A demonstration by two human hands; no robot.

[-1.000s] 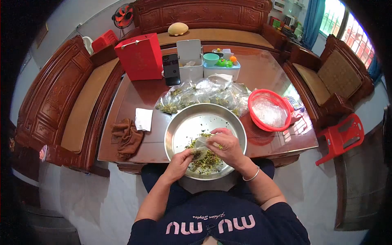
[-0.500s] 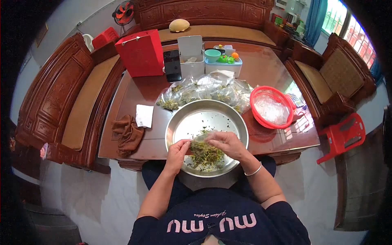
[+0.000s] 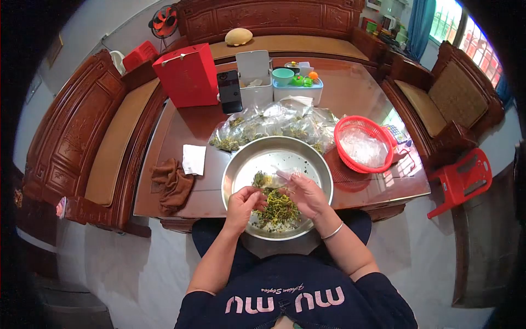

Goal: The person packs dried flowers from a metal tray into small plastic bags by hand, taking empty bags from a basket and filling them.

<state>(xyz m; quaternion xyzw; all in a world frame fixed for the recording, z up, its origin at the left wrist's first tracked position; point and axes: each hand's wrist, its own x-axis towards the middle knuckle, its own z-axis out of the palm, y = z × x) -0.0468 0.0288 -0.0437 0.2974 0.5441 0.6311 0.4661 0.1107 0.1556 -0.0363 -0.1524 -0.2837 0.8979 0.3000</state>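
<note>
A round metal pan holds a loose heap of yellow-green dried plant bits. Over it, a small clear plastic bag with plant bits in its left end lies tilted between my hands. My right hand pinches the bag's see-through right end. My left hand is beside the heap, its fingers curled together just below the bag's filled end; what they pinch is too small to tell. Behind the pan lie several filled clear bags.
A red basket of clear plastic bags stands right of the pan. On the left are a brown cloth and a white paper. Farther back stand a red bag, a phone, a white box and a blue-white container.
The small bag's filled end has moved up and left, away from my left fingers. My left hand has curled in toward the heap. My right hand has turned, its fingers now higher along the bag.
</note>
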